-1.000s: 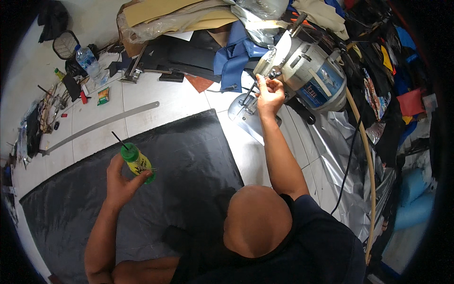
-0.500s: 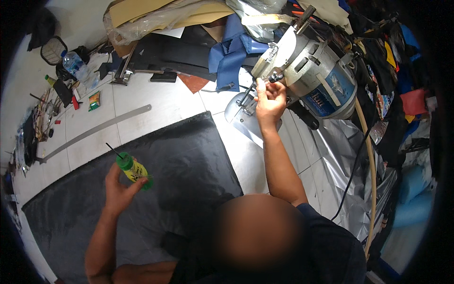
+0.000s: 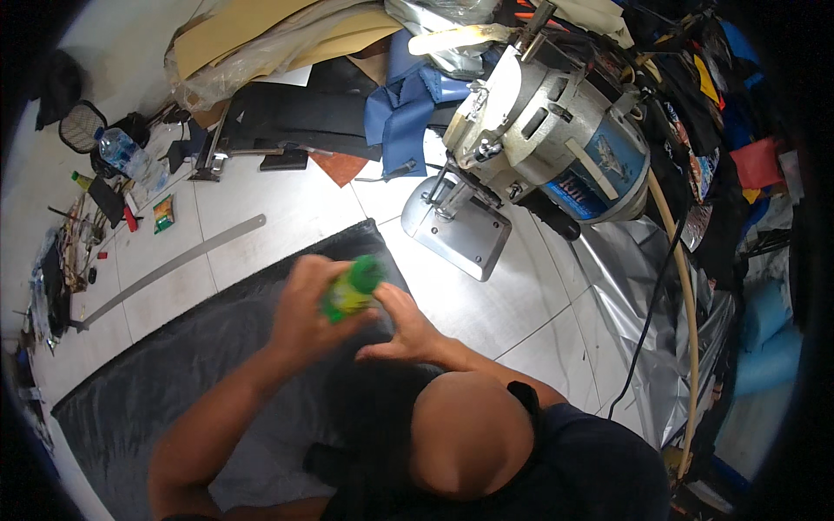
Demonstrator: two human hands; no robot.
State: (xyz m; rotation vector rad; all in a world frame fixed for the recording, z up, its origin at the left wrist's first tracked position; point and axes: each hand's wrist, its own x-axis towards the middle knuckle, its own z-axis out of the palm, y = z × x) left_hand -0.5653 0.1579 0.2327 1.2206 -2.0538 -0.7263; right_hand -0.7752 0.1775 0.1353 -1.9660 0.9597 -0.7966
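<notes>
My left hand (image 3: pixel 308 304) is wrapped round a small green bottle (image 3: pixel 351 293) with a yellow label, blurred by motion and raised over a black sheet of material (image 3: pixel 195 365). Close beside the bottle is my right hand (image 3: pixel 410 328), fingers and thumb apart; whether a fingertip touches the bottle I cannot tell. The thin black spout is not visible now. Beyond my hands stands a cloth cutting machine (image 3: pixel 556 139), its metal base plate (image 3: pixel 465 239) resting on the tiles.
A long metal ruler (image 3: pixel 174 271) lies left of the black sheet. Blue fabric pieces (image 3: pixel 400 122) and brown sheets (image 3: pixel 252 39) pile up at the back. Crumpled silver sheeting (image 3: pixel 647 321), a black cable (image 3: pixel 641 347) and a tan hose (image 3: pixel 691 339) run along the right.
My right hand has left the cutting machine and come back near the bottle. My left hand has carried the bottle to the right, toward it. The view has shifted slightly.
</notes>
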